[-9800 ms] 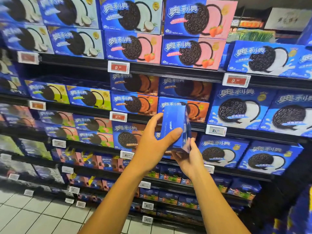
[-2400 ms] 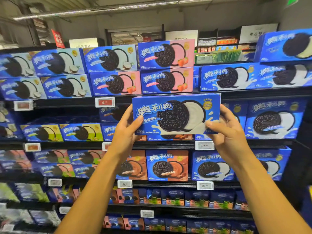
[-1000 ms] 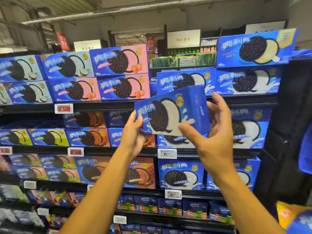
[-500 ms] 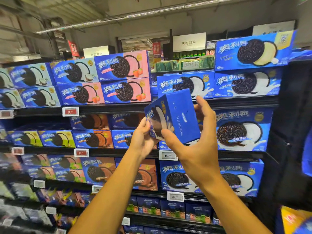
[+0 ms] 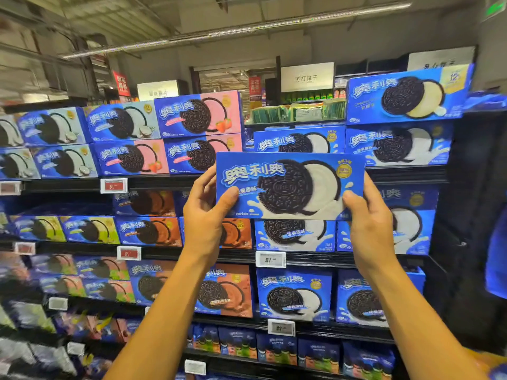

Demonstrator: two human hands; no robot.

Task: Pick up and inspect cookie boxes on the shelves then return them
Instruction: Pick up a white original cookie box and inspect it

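Currently mid-inspection. Head view, the only one: the blue original-flavour Oreo box (image 5: 288,185) is off the shelf, held up in the air at about the level of the second shelf row, front face square to the camera, long side level. The left hand (image 5: 204,215) grips the box's left end, thumb pressed on the front face near the lower-left corner, the other fingers curled behind. The right hand (image 5: 367,223) grips the right end the same way, thumb on the front near the lower-right corner. Both hands are closed round the box; neither is free.

Behind the box: the black shelf (image 5: 406,174) edge with rows of matching white-cream boxes above and below it, strawberry pink boxes (image 5: 200,116) upper left, chocolate orange-brown boxes (image 5: 148,231) to the left of the hands, and a white price tag (image 5: 270,259) just below the held box. The exact gap the box came from cannot be made out, as the box and hands cover that area.

Progress, as a judgement: pick-up is done for this box and the front-face check is under way. Left to do: set it back among the matching white-cream boxes on the right side, then any other boxes to be checked. Return not yet started.
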